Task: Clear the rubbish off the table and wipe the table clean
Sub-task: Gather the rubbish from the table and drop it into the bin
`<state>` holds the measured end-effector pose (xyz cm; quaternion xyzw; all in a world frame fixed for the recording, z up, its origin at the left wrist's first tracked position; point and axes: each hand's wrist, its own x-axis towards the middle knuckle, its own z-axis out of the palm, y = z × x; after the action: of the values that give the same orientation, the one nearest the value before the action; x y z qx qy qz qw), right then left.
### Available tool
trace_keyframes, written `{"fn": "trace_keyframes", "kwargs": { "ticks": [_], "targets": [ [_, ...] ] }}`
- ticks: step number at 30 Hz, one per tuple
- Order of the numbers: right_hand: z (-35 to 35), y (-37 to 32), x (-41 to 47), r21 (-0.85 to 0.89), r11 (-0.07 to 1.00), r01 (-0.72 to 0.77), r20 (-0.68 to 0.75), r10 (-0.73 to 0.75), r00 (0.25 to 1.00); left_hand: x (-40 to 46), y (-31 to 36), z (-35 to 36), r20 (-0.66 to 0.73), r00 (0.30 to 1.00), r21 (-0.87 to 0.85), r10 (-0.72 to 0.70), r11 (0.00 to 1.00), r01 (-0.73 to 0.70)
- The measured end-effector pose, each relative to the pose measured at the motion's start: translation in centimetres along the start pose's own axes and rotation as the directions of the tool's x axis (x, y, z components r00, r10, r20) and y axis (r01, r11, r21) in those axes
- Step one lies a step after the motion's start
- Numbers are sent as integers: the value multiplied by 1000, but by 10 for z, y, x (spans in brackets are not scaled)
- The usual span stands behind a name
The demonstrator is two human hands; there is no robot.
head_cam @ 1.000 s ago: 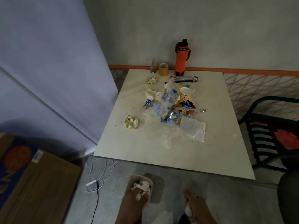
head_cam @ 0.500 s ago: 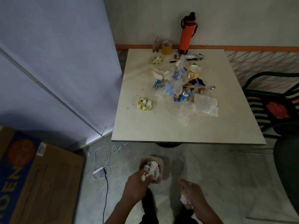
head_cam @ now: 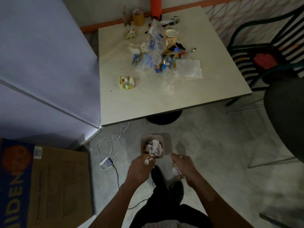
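My left hand (head_cam: 140, 167) grips a brown paper cup (head_cam: 153, 148) stuffed with crumpled white tissue, held low over the floor in front of the table. My right hand (head_cam: 181, 167) holds a crumpled tissue wad (head_cam: 175, 171) in its curled fingers. On the pale square table (head_cam: 164, 99) lies a heap of plastic wrappers and bags (head_cam: 156, 51), a clear plastic bag (head_cam: 189, 68), a paper cup (head_cam: 171, 37), and two crumpled yellow-green wrappers (head_cam: 127, 81) (head_cam: 130, 34).
An orange bottle (head_cam: 156, 7), a tape roll (head_cam: 138, 17) and a small brown object stand at the table's far edge. A dark chair (head_cam: 266, 53) with a red thing is at right, a cardboard box (head_cam: 42, 183) at left, a charger cable (head_cam: 108, 148) on the floor.
The view has tilted further down and closer; my hands with the cup and tissue show higher in frame, arms extended. The table rubbish has not moved.
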<state>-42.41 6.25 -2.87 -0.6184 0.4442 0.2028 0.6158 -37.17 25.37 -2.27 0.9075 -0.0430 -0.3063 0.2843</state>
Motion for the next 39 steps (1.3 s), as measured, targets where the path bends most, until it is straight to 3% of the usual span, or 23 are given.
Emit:
{"fn": "trace_keyframes", "kwargs": {
  "ticks": [8, 18, 23, 29, 34, 39],
  "targets": [
    [0, 35, -16, 64, 995, -73, -16, 74, 997, -16, 3, 23, 28, 999, 11, -22, 1000, 22],
    [38, 53, -20, 145, 969, -197, -89, 212, 973, -10, -38, 26, 208, 975, 54, 78, 994, -91],
    [80, 68, -11, 124, 968, -218, -119, 233, 965, -5, -81, 11, 184, 980, 25, 79, 996, -85],
    [128, 70, 8, 220, 950, -220, -149, 255, 955, 30, -135, -14, 185, 982, 104, 40, 993, -61],
    [140, 71, 43, 242, 946, -216, -164, 260, 952, 66, -144, -7, 174, 984, 131, 45, 989, -69],
    [136, 74, 96, 154, 963, -222, -129, 243, 961, 111, -142, 29, 193, 980, 157, 59, 984, -90]
  ]
}}
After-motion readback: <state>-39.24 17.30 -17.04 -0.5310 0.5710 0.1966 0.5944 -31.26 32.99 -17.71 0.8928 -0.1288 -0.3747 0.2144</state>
